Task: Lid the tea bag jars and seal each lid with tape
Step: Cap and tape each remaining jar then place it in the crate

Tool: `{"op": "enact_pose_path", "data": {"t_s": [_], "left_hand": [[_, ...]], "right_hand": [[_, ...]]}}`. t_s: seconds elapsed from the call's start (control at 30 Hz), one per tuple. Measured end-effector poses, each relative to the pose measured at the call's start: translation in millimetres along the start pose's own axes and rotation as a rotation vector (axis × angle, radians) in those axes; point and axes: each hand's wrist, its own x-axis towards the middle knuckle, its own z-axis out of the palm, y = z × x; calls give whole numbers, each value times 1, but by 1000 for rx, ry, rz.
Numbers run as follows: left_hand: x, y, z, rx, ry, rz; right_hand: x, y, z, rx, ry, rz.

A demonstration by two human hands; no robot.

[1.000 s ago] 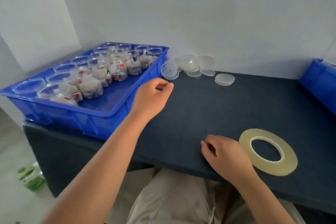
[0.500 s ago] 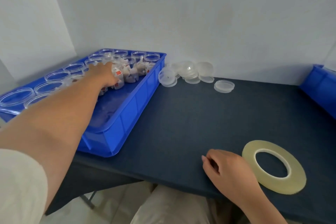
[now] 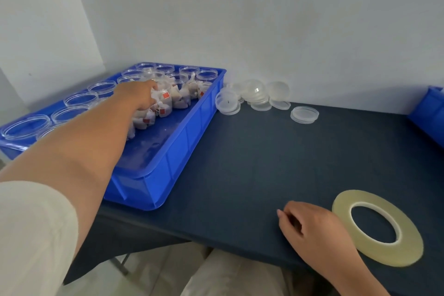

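I see left hand (image 3: 138, 95) at jar (image 3: 168, 106), table (image 3: 264, 163) far-left corner, grip unclear; right hand (image 3: 311, 226) slack, empty, beside tape (image 3: 374, 250).

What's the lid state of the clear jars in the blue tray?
Open: the clear plastic jars in the blue plastic tray show bare rims; the round clear lids lie on the dark table beside it.
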Motion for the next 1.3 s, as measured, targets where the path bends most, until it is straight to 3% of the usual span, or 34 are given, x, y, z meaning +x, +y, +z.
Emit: {"op": "enact_pose_path", "data": {"t_s": [0.13,0.33,0.83,0.93,1.13,1.3], "left_hand": [[4,-3,1,24,15,40],[-2,2,12,-42,222,53],[-88,27,-4,-45,364,156],[-97,30,-11,-48,348,175],[-118,30,-24,-170,167,132],[-163,7,-36,-167,327,106]], "right_hand": [[1,0,1,3,24,-10],[1,1,0,26,12,7],[0,3,2,8,7,-7],[-1,2,1,5,-10,-1],[-1,2,-1,-6,-29,6],[0,2,0,-1,-34,-5]]}}
